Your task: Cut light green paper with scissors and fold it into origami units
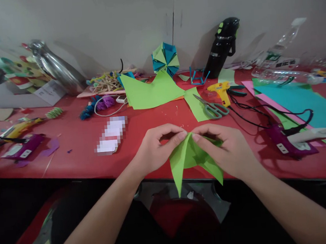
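Note:
A bright green sheet of paper (195,155), folded with creases, hangs between my hands at the table's front edge. My left hand (164,142) pinches its top edge between thumb and fingers. Close beside it, my right hand (222,143) pinches the same edge from the other side. Pointed corners of the paper droop below, past the edge of the table. Just beyond my hands lie grey-green scissors (214,108) on a green paper strip (197,104). Larger green sheets (152,91) rest farther back.
On the red table (148,119) are a phone (111,135), a yellow glue gun (219,93) with its black cord, and purple power strips (287,142). A black bottle (222,47), a folded paper ball (165,58) and a steel flask (58,66) stand along the wall. Coloured sheets (296,98) lie right.

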Motion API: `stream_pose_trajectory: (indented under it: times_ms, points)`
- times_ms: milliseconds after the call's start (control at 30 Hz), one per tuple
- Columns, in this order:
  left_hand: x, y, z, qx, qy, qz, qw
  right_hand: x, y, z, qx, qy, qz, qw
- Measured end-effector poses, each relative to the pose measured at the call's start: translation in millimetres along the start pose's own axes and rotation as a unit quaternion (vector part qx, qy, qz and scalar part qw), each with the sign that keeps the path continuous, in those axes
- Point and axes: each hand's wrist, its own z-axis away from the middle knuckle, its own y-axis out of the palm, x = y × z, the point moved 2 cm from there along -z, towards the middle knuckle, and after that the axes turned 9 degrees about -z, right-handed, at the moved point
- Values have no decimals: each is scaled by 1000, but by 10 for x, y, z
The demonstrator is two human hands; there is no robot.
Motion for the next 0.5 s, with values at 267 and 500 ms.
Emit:
stream_pose_trajectory:
  times_ms: [267, 500]
  points:
    - [11, 48, -2, -1, -8, 23, 1000, -102, -25, 29, -45, 23, -41, 998]
    - [16, 82, 3, 7, 15, 38, 999, -84, -21, 33, -48, 0, -50, 998]
